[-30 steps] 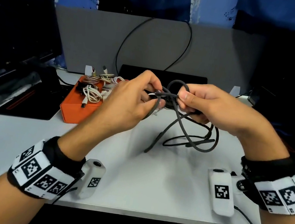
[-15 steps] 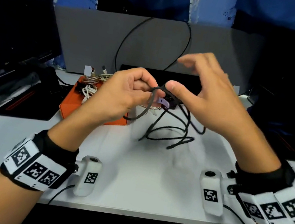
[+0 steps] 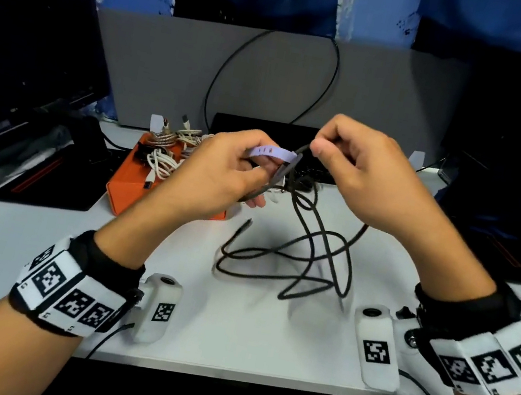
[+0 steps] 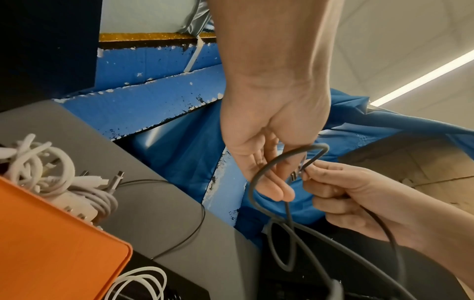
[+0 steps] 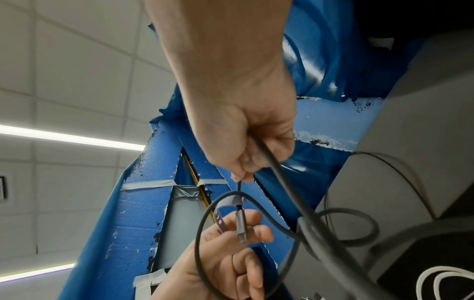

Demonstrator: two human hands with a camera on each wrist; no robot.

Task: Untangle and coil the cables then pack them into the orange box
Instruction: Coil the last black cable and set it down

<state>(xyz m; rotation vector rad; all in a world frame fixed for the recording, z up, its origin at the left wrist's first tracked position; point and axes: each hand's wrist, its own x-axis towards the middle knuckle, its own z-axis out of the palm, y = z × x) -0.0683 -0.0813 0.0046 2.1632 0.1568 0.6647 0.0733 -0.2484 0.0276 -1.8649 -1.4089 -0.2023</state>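
Dark grey and limp, the cable [image 3: 304, 257] I am working hangs from both hands above the white surface [image 3: 229, 324], its slack looping and crossing itself below. My left hand [image 3: 221, 173] pinches the lilac strap [image 3: 272, 154] fixed near the cable's end, while my right hand [image 3: 357, 176] has its grip clenched on the cord just beside the strap, thumb against forefinger. Both hands are close together, well above the surface.

I judge the cord to be light, soft and fairly grippy, with enough spring to hold loose bends rather than lie flat. Its slack will drag and snag on itself if pulled quickly. The sensible places to take it are near the plug end and a short run further along, feeding loops into one hand.

From the head view I get the whole tangle and the orange box [image 3: 125, 187] behind my left hand, already heaped with white cables [image 3: 161, 162]. The right wrist view adds what that one hides: the metal plug [image 5: 241, 227] lying across my left fingers, and the cord passing through my right palm. The left wrist view shows the sharp bend of the cord above the plug, and the box's orange wall close by.
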